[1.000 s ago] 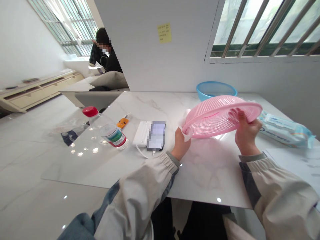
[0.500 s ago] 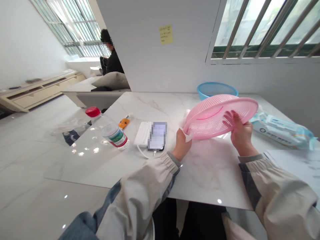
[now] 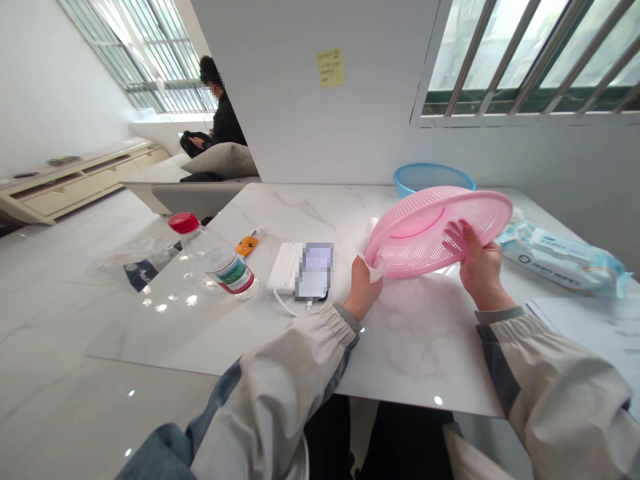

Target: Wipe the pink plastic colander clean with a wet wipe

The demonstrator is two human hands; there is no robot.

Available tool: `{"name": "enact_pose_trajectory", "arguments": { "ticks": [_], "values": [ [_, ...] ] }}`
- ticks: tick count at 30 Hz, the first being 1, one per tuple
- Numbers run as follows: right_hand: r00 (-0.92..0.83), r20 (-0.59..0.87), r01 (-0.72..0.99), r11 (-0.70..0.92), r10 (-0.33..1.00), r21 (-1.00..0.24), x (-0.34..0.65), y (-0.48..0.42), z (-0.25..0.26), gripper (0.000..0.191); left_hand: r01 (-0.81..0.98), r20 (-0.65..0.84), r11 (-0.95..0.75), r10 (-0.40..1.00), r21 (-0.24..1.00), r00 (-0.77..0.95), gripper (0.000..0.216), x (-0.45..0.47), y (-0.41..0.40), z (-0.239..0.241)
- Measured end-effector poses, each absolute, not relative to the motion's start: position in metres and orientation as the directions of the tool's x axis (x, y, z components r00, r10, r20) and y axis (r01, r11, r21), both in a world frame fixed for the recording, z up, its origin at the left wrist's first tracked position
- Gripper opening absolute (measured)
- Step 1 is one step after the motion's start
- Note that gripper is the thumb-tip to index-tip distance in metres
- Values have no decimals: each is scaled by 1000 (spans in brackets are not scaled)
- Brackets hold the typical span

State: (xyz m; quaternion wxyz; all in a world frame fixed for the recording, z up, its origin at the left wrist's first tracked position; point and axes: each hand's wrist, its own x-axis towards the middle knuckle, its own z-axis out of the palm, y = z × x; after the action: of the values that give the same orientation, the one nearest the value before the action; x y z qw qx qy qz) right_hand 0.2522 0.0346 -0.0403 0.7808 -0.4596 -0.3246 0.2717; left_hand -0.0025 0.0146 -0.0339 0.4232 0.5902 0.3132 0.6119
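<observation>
A pink mesh basket (image 3: pixel 420 250) is held tilted above the marble-patterned table, its open side facing me. My left hand (image 3: pixel 364 290) closes on its left rim with a white wipe (image 3: pixel 376 268) between fingers and plastic; part of the wipe shows behind the rim. At the right side, my right hand (image 3: pixel 477 267) grips the basket, thumb over the inside and the other fingers seen through the mesh behind it. Just behind the pink basket stands a blue basket (image 3: pixel 435 179), its lower front hidden.
On the right lie a wipes pack (image 3: pixel 565 260) and printed paper (image 3: pixel 595 327). Left of my hands are a phone (image 3: pixel 314 272) on a cable, a white box-like device (image 3: pixel 286 267), an orange item (image 3: pixel 247 245) and a red-capped bottle (image 3: pixel 220 260). A person (image 3: pixel 225 120) sits far left.
The pink basket and my right hand have shifted very slightly left; both grips stay the same. The person in the background has lowered a hand onto a dark object.
</observation>
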Motion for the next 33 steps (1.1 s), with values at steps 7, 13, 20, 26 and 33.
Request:
{"name": "enact_pose_trajectory", "arguments": {
  "ticks": [7, 13, 20, 26, 33],
  "values": [
    [641, 259, -125, 431, 722, -894, 251, 35, -41, 62, -149, 438, -427, 898, 892, 48, 58, -1, 14, -33],
    [639, 260, -125, 431, 724, -894, 252, 35, -40, 62, -149, 437, -426, 898, 892, 50, 58, -2, 14, -33],
    [635, 254, -133, 428, 729, -894, 252, 34, -39, 64, -123, 437, -430, 899, 894, 37, 60, -3, 16, -36],
    [638, 262, -124, 433, 724, -893, 252, 36, -41, 61, -126, 449, -442, 893, 888, 34, 59, -2, 16, -35],
    [634, 272, -120, 439, 724, -890, 252, 35, -41, 59, -142, 449, -439, 893, 887, 43, 61, -3, 16, -36]
  ]
}}
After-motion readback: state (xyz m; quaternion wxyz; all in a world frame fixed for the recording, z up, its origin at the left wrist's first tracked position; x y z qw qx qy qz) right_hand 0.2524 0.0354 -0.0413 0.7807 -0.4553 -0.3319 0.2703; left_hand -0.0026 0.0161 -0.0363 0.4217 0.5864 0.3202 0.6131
